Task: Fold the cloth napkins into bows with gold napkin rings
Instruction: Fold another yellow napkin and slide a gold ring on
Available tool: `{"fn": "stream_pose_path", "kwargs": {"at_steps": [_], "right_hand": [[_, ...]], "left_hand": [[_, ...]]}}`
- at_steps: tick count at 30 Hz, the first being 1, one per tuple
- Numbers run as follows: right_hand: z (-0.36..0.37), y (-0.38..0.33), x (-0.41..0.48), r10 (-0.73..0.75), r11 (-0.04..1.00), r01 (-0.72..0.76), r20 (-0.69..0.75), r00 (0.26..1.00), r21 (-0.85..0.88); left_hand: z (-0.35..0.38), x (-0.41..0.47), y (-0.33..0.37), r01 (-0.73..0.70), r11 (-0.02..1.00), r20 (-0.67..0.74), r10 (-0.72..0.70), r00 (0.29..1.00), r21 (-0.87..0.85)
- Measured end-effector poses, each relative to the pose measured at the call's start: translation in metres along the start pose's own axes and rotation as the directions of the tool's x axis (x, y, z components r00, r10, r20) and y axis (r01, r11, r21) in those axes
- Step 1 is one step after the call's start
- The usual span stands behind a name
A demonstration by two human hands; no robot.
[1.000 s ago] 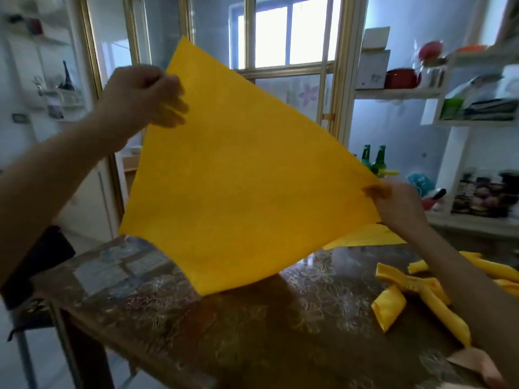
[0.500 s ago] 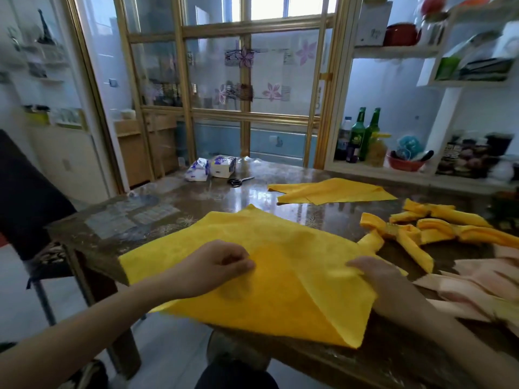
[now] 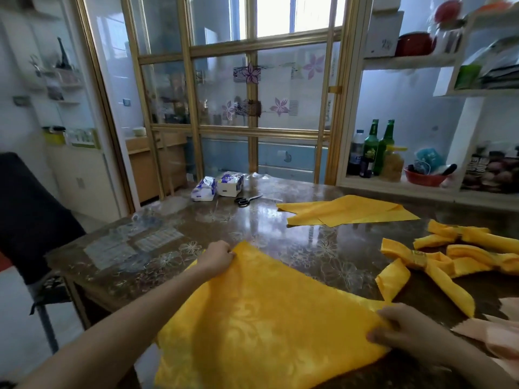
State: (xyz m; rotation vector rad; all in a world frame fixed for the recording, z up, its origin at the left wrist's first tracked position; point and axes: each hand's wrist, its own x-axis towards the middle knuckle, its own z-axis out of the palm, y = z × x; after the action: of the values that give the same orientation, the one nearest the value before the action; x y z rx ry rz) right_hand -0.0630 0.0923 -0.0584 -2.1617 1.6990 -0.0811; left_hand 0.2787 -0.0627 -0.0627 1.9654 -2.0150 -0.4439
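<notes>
A large yellow cloth napkin (image 3: 261, 318) lies spread over the near edge of the glossy brown table (image 3: 295, 242), hanging partly off the front. My left hand (image 3: 217, 258) pinches its far corner against the table. My right hand (image 3: 401, 329) grips its right corner. To the right lie finished yellow bows (image 3: 415, 265), one cinched by a gold napkin ring (image 3: 419, 258). More flat yellow napkins (image 3: 348, 210) lie farther back.
Scissors (image 3: 244, 201) and two tissue packs (image 3: 217, 186) sit at the table's far side. Pink napkins (image 3: 488, 332) lie at the right edge. A dark chair (image 3: 31, 220) stands left. Shelves with green bottles (image 3: 379, 147) and a glass door are behind.
The napkin went from held up in the air to laid on the table. My left hand has slid from the middle of the cloth to its far corner.
</notes>
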Motion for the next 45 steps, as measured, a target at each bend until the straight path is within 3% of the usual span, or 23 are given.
{"fn": "stream_pose_path", "kwargs": {"at_steps": [3, 7, 13, 18, 21, 23, 26, 28, 32, 34, 38, 41, 45], "right_hand": [[-0.002, -0.003, 0.032, 0.019, 0.999, -0.020, -0.059, 0.998, -0.028], [0.004, -0.013, 0.079, 0.055, 0.995, -0.063, -0.109, 0.992, -0.071], [0.011, -0.014, 0.099, 0.028, 1.000, -0.027, -0.189, 0.982, 0.007], [0.011, -0.018, 0.086, 0.014, 0.999, -0.005, -0.191, 0.982, 0.045], [0.010, -0.011, 0.072, 0.027, 0.999, -0.021, -0.119, 0.993, 0.050], [0.007, -0.002, 0.065, 0.103, 0.995, -0.101, -0.107, 0.989, 0.029], [-0.001, 0.002, 0.054, 0.201, 0.974, -0.215, -0.164, 0.966, -0.075], [-0.003, 0.003, 0.047, 0.220, 0.951, -0.262, -0.240, 0.946, -0.163], [0.004, 0.000, 0.046, 0.163, 0.789, -0.339, -0.357, 0.920, -0.512], [0.004, -0.014, 0.056, 0.077, 0.839, -0.264, -0.377, 0.923, -0.476], [0.018, -0.050, 0.098, -0.045, 0.993, 0.034, -0.089, 0.995, -0.117], [0.040, -0.062, 0.126, -0.135, 0.987, 0.127, -0.072, 0.988, -0.099], [0.057, -0.060, 0.144, -0.157, 0.984, 0.150, -0.069, 0.985, -0.099]], "left_hand": [[0.016, 0.011, -0.016, 0.151, 0.983, -0.132, -0.137, 0.982, 0.100], [0.033, 0.004, -0.039, 0.340, 0.935, -0.242, -0.309, 0.920, 0.098], [0.031, 0.009, -0.048, 0.417, 0.896, -0.285, -0.364, 0.887, 0.152], [0.028, 0.036, -0.031, 0.369, 0.915, -0.300, -0.310, 0.902, 0.162], [0.029, 0.061, 0.010, 0.241, 0.953, -0.365, -0.161, 0.917, 0.184], [0.030, 0.066, 0.046, 0.129, 0.961, -0.333, -0.042, 0.942, 0.243], [0.062, 0.064, 0.080, 0.024, 0.980, -0.188, 0.014, 0.982, 0.199], [0.081, 0.050, 0.088, -0.010, 0.987, -0.007, 0.011, 1.000, 0.161], [0.069, 0.005, 0.055, -0.079, 0.968, 0.087, 0.060, 0.994, 0.238], [0.057, -0.008, 0.021, -0.020, 0.964, 0.103, -0.007, 0.995, 0.266], [0.034, -0.018, -0.030, 0.070, 0.953, 0.088, -0.100, 0.991, 0.296], [0.026, -0.007, -0.046, 0.111, 0.954, 0.032, -0.125, 0.992, 0.278], [0.017, 0.015, -0.059, 0.065, 0.965, 0.037, -0.077, 0.996, 0.252]]}}
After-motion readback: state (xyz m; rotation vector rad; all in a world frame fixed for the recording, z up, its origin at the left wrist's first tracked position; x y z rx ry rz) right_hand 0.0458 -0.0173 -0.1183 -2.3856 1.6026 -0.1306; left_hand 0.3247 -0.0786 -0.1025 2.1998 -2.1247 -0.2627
